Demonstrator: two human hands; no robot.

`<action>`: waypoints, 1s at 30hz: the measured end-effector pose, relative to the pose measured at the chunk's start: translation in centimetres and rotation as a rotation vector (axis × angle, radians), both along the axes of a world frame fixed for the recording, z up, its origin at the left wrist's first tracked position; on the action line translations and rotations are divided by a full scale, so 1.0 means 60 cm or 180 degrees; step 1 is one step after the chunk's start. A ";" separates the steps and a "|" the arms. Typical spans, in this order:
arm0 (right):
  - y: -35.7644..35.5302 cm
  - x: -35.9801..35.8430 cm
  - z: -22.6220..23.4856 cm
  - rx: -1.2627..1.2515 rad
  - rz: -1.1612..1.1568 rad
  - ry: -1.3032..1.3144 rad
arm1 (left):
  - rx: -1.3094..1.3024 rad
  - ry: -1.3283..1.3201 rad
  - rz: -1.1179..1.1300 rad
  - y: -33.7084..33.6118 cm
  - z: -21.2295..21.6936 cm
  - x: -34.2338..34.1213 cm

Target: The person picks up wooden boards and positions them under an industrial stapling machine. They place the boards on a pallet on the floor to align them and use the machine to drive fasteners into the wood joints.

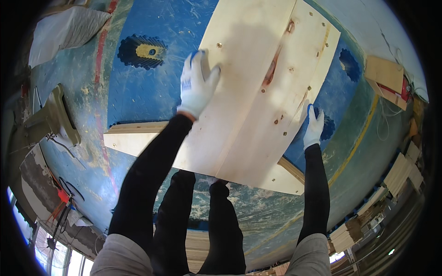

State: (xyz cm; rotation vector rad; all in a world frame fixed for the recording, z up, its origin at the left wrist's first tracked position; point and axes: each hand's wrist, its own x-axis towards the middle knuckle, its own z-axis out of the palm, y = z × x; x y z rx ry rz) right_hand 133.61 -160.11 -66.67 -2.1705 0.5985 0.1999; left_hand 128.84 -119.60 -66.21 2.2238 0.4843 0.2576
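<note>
A large pale wooden panel [248,92] with knots and reddish-brown streaks lies tilted across a stack of similar panels [131,142], whose corners stick out at the lower left and lower right. My left hand [197,85], in a white glove with blue fingertips, holds the panel's left edge, its thumb over the top face. At the right edge, my gloved right hand [314,126] grips with its fingers against the rim. The undersides of both grips are hidden.
Beneath the stack is a blue platform [138,92] with dark jagged-edged openings [142,51]. A wrapped white bundle [69,32] is at the upper left, above an olive chair [57,117]. A cardboard box [386,80] stands at the right, and wood stacks [398,175] line the lower right.
</note>
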 end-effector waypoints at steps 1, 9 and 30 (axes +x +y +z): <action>0.009 0.014 -0.016 0.0063 -0.0071 -0.0060 | 0.0050 0.0127 0.0038 0.020 -0.023 0.024; 0.060 0.067 -0.024 0.0730 -0.0215 0.0088 | -0.0791 0.0994 0.0009 0.070 -0.080 0.119; 0.046 0.053 -0.065 0.0986 0.0053 -0.0452 | -0.0738 0.0459 0.0096 0.063 -0.100 0.108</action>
